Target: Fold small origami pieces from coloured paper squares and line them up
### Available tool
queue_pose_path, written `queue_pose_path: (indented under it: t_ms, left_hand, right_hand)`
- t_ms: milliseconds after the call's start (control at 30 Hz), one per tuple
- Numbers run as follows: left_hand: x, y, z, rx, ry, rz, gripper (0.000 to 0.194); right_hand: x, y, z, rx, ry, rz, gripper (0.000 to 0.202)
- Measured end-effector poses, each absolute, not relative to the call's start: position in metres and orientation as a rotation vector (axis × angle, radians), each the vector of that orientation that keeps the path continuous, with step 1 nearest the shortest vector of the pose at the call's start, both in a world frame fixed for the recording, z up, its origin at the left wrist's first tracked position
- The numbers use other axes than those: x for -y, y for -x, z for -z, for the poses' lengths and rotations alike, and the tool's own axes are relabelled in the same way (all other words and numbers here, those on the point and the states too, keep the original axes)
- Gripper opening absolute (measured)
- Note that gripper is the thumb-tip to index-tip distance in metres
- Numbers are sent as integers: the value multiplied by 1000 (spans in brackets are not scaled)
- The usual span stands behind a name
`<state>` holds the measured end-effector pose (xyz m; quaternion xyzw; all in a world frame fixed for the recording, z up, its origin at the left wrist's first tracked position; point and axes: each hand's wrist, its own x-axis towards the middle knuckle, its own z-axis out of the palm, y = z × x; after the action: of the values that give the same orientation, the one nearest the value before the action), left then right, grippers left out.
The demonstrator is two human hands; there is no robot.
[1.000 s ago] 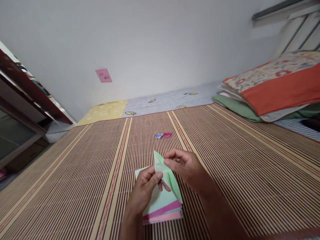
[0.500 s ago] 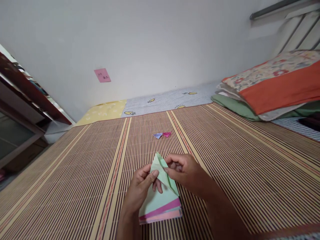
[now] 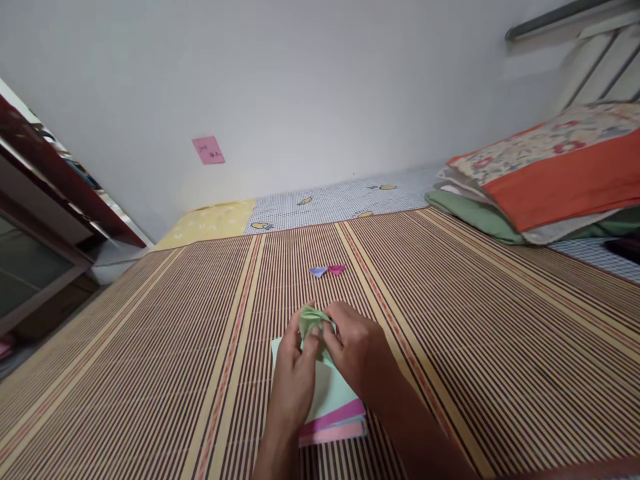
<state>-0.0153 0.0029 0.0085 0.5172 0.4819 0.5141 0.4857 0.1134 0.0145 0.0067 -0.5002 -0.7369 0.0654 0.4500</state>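
Observation:
A light green sheet of paper [image 3: 311, 320], partly folded and bent open at the top, is held up between both hands. My left hand [image 3: 296, 363] grips its left side, thumb in front. My right hand [image 3: 353, 340] pinches its right edge, fingers curled; the fingertips are partly hidden. Below them lies a stack of coloured paper [image 3: 335, 393], pale green on top with magenta, blue and pink edges showing at the front. Farther off, a small folded blue paper piece [image 3: 319, 271] sits beside a folded magenta paper piece [image 3: 337, 270].
A striped bamboo mat [image 3: 200, 347] covers the bed. Folded bedding with an orange and floral cover [image 3: 565, 173] is piled at the right. A pink note [image 3: 209, 150] is stuck to the wall behind. Dark red furniture [image 3: 60, 167] stands at the left.
The green paper has gone from a flat pointed triangle to a bent, opened shape. My hands have come closer together around its top, and my left hand has shifted right.

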Motion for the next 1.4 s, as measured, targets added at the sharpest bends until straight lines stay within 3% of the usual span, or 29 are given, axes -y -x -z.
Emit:
queue_pose_path:
  t_ms: [200,367,667,867,1000,1167,1400]
  left_hand:
    - [-3,25,-11,-1177,-1119,-1313,38]
    - [-4,28,-12,-951,-878,-1306,33]
    - [-1,44,-19,-787,-855,-1202,59]
    - [-1,38,-12,-1122,-1084,-1268,59]
    - [-1,31,-14,-1125,-1125,-1379,67]
    - [-6,32,-11,-1161,-990,-1439,33]
    - [-3,30,-16,-1122,-1101,-1369,26]
  right_hand:
    - [-14,-116,-17,1724,1121,-383,31]
    - [-16,-123,-22,1624,1029,-566,32]
    - [-19,-135,-20,1804,955,-432,39]
    - [-20,-132,-21,1440,1058,-874,25]
    - [-27,-131,-14,1346,1022,-1045,27]
    - [-26,-136,-15,1381,999,-920,23]
    - [-19,-135,-28,1537,1034,-778,18]
